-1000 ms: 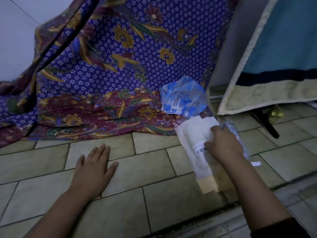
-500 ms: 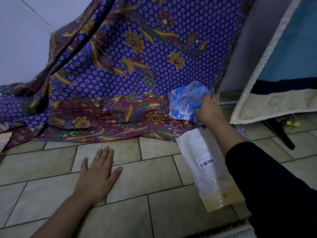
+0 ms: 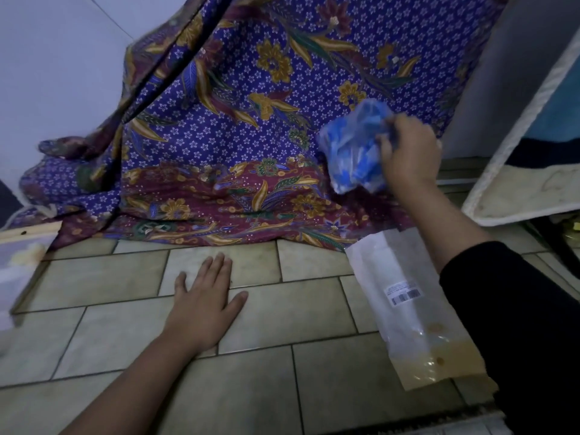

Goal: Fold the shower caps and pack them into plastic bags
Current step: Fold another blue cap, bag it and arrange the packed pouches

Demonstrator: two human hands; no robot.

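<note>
One shower cap (image 3: 351, 152) clutched in right hand (image 3: 408, 155) fingers; left hand (image 3: 204, 306) fingers spread on floor (image 3: 282, 312).

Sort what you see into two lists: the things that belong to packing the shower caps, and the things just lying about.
For the job:
- bundle of blue shower caps, in the grip of the right hand
- clear plastic bag with a barcode label, flat on the tiled floor

Just lying about:
- floral batik cloth
- mattress leaning at the right
</note>
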